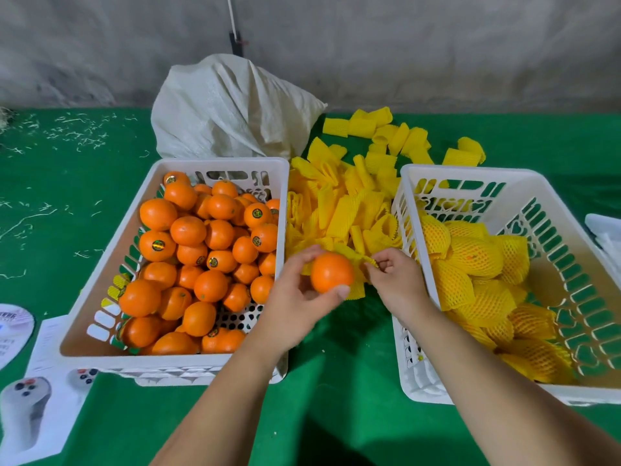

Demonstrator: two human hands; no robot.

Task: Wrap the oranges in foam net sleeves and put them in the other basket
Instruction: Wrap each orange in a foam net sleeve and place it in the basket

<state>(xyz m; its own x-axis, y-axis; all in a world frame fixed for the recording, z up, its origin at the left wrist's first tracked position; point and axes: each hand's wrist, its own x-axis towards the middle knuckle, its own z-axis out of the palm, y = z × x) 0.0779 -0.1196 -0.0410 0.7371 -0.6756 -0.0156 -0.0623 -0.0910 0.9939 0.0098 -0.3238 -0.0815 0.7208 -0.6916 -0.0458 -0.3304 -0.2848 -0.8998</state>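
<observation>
Green felt tabletop: my left hand (295, 297) grips a bare round orange (332, 272) between the white plastic baskets; immediately right, my right hand (396, 274) pinches a yellow foam net sleeve (364, 260), its mouth toward the fruit.

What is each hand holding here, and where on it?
Left hand grips a bare orange around its sides; right hand pinches the edge of a yellow foam sleeve.
</observation>
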